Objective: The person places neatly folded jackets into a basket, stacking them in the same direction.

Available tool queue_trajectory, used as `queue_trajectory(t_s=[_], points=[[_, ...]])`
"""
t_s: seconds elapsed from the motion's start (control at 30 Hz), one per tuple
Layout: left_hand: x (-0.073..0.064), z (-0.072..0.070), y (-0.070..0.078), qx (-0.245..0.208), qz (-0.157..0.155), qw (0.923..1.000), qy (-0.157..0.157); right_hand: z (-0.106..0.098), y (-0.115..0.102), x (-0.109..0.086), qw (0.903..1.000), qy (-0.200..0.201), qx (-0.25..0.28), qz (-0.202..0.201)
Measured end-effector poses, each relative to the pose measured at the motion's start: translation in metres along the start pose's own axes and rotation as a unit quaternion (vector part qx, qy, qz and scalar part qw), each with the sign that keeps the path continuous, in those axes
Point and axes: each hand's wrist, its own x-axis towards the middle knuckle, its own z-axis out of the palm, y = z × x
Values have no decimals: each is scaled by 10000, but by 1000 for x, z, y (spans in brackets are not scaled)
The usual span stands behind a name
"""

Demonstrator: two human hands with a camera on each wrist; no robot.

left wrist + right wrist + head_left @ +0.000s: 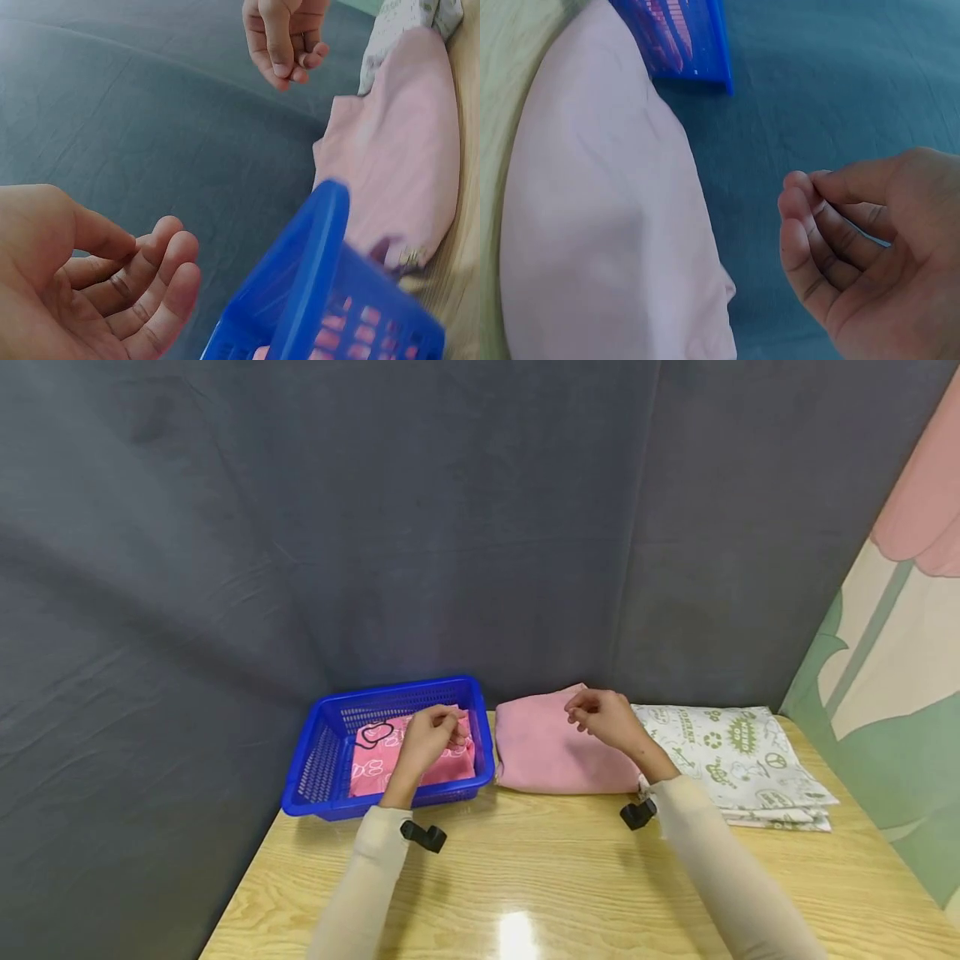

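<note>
Over the blue plastic basket (485,727) hovers my left hand (432,741), its fingers loosely bent and nothing held. Inside that basket lies a folded pink cloth with white line drawings (367,768) and a dark outline print. My right hand (603,718) is above the right part of a plain pink folded cloth (543,747), also with nothing in its grasp. In the right wrist view, its thumb and index fingertips (799,180) come together beside the cloth. The left wrist view shows the left fingers (176,289) half curled near the basket's rim.
Right of the pink cloth lies a stack of folded white fabric with green print (738,760). Everything stands on a wooden table (525,860) against a dark grey curtain (480,527). A painted wall (892,693) borders the right side.
</note>
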Motion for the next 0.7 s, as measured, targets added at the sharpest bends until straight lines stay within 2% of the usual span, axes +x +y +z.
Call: queue_trajectory(t_s=[0.1, 0.3, 0.47, 0.6, 0.7], points=[[1, 13, 1, -55, 55, 9999, -88, -9, 8, -5, 9999, 132, -29, 85], [1, 39, 5, -118, -46, 9995, -276, -23, 22, -13, 9987, 263, -133, 424], [3, 62, 2, -115, 83, 9992, -369, -29, 33, -19, 9967, 303, -149, 739], [5, 80, -2, 90, 132, 9991, -394, -31, 44, -22, 9938, 310, -202, 1045], [5, 92, -2, 558, 152, 9976, -383, -31, 51, -23, 9908, 347, -424, 1240]])
